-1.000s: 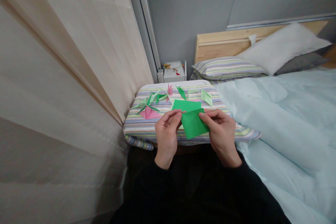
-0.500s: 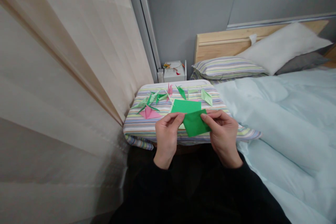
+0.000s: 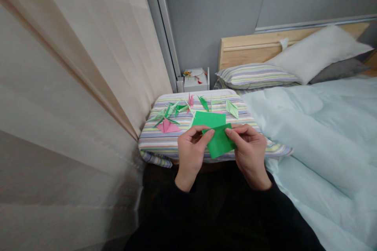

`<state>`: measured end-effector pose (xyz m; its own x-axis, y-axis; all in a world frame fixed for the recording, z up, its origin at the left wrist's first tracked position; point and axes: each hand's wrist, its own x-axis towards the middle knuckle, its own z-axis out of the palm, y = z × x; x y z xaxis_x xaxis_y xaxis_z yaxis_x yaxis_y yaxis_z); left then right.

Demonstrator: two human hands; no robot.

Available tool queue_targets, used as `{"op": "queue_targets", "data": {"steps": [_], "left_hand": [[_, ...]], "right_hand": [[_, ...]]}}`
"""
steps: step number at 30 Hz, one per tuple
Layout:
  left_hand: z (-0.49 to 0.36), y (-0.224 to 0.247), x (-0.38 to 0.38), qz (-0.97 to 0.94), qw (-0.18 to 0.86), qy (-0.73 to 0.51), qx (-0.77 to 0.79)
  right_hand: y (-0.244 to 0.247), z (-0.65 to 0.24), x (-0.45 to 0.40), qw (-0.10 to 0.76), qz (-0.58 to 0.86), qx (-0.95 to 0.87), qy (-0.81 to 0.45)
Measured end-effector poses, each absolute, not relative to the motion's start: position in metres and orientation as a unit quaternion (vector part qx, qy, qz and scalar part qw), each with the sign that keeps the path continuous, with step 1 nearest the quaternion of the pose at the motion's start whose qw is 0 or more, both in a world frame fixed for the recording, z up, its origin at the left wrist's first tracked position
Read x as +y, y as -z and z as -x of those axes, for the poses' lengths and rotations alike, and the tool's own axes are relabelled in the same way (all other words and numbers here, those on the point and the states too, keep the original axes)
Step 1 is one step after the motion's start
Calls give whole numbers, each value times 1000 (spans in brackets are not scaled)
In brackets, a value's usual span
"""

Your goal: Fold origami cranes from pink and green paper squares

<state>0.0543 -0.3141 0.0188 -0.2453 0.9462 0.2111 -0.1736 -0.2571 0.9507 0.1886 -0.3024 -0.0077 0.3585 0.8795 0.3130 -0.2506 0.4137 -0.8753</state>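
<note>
My left hand (image 3: 192,153) and my right hand (image 3: 250,153) pinch the side edges of a darker green paper flap (image 3: 219,142) between fingers and thumbs. Behind it, a flat square of green origami paper (image 3: 208,119) rests on a striped cushion (image 3: 165,147); I cannot tell whether the two are one folded sheet. Left of my hands lie a pink paper crane (image 3: 167,126) and a cluster of green paper cranes (image 3: 167,112). A pale green crane (image 3: 232,109) sits beyond my right hand.
A sheer beige curtain (image 3: 73,86) hangs along the left. To the right lie a pale blue duvet (image 3: 312,141) and a striped pillow (image 3: 255,76) by a wooden headboard (image 3: 250,49). A small white box (image 3: 195,80) stands against the grey wall.
My left hand has shifted right, nearer the paper flap and my right hand. The flap now sits a little flatter and lower in my fingers. The cranes have not moved.
</note>
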Motion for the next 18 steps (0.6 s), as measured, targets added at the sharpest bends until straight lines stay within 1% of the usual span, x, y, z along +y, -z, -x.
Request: {"op": "queue_targets", "data": {"steps": [4,10,18], "left_hand": [[-54,-16,-312,-424,430,-670,431],[-54,-12,-310,-408,451,-676,417],[-51,-10,-309,-398,439,-692,413]], "right_hand": [[9,-188,-302,738,367,-404,-397],[8,-187,-303,750,372,-400,-373],[6,-185,-306,746,382,-406,-365]]}}
